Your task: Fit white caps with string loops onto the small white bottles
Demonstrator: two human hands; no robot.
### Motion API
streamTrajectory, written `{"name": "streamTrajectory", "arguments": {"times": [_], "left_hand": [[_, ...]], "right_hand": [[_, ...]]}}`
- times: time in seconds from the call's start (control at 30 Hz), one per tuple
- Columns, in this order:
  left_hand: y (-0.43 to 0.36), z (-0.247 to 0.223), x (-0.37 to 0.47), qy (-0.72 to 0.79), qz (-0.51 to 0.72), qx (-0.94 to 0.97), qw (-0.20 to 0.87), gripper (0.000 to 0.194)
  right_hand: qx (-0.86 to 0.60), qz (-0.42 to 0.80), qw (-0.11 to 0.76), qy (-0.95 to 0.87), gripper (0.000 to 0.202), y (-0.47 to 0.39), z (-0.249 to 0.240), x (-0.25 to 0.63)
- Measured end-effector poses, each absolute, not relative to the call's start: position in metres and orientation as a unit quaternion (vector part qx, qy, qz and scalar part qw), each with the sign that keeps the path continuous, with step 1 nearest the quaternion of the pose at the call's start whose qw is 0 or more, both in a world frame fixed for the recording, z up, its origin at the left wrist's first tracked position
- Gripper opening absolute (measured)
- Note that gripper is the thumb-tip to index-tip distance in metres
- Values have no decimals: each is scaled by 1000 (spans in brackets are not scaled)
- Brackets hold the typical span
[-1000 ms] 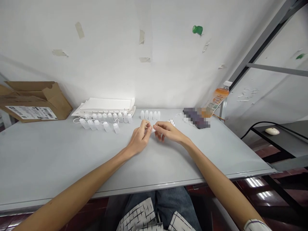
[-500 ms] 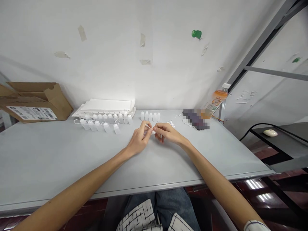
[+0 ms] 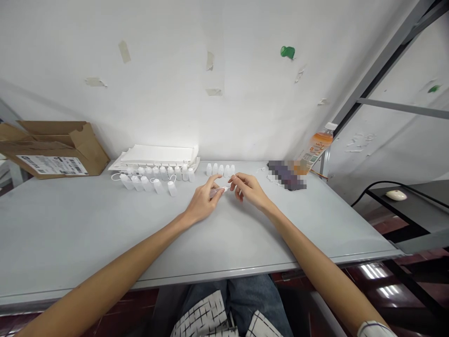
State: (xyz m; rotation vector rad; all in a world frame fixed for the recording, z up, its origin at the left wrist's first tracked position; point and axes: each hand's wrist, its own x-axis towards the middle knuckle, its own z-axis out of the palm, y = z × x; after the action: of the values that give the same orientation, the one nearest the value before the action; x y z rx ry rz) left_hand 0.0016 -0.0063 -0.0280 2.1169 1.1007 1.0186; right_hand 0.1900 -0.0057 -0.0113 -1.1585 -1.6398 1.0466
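Near the middle of the bench (image 3: 105,243), my left hand (image 3: 205,201) and right hand (image 3: 250,189) meet. Both grips pinch one small white bottle (image 3: 218,190) between the fingertips. I think I am fitting its cap; next needs a gentle push. Farther back, the other little bottles (image 3: 154,178) stand in rows; I cannot see inside them.

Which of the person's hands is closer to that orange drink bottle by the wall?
Right. The right hand lies left of and in front of the bottle, well apart from it; the left hand is farther left still.
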Motion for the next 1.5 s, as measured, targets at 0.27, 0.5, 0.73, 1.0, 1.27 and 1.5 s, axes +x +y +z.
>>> {"name": "streamTrajectory", "arguments": {"times": [0.27, 0.5, 0.73, 1.0, 1.27, 1.5], "left_hand": [[-7, -30, 4, 401, 411, 788, 222, 33], [-6, -31, 4, 387, 426, 788, 218, 24], [-6, -36, 4, 369, 423, 804, 195, 19], [-7, -32, 4, 391, 402, 795, 234, 15], [-8, -29, 5, 423, 397, 757, 301, 16], [-10, -24, 6, 416, 414, 742, 324, 22]], "right_hand": [[-447, 410, 481, -633, 34, -6, -8, 191], [-432, 457, 476, -615, 37, -11, -3, 187], [-425, 447, 484, -621, 36, -10, -5, 186], [-442, 427, 496, -614, 32, -9, -6, 187], [-435, 455, 538, -561, 38, -8, -4, 186], [-424, 463, 533, -567, 29, -7, -5, 188]]}}
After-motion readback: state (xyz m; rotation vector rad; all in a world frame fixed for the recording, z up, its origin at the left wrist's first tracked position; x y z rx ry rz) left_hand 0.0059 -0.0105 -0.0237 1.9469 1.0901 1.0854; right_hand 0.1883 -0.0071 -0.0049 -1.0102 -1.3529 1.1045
